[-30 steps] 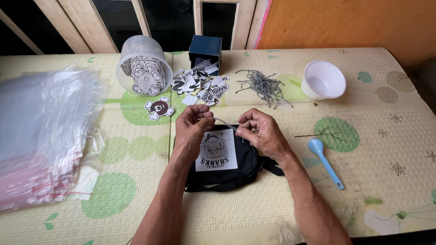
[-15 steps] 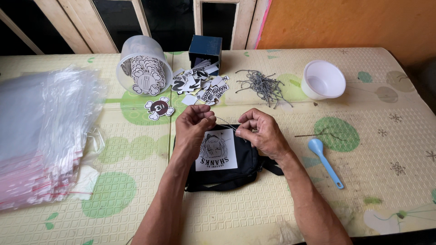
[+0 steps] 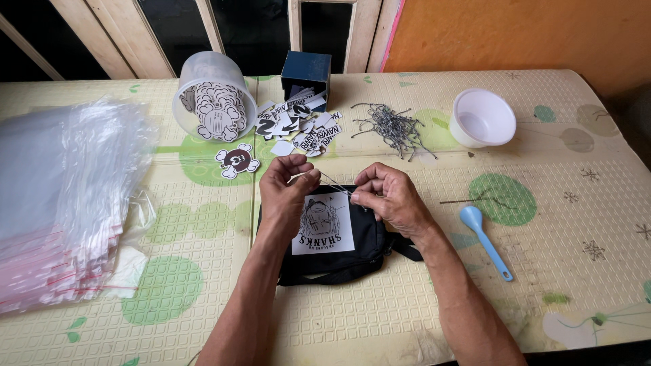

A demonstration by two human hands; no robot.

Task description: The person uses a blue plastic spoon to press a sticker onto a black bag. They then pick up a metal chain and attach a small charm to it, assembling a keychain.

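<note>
Mid-counter, my left hand (image 3: 288,186) and right hand (image 3: 386,196) pinch a thin string (image 3: 333,184) over the black pouch (image 3: 339,234), probably threading its tag (image 3: 324,224) next.

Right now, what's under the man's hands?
A black bag with a white printed card lying on it, under both hands. The bag's top edge is covered.

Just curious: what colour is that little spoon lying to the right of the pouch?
Light blue spoon, clearest in the head view.

Black pouch (image 3: 366,244) with white printed tag, flat at desk (image 3: 420,318) centre near the front edge; thin grey string (image 3: 332,184) taut above it.
</note>
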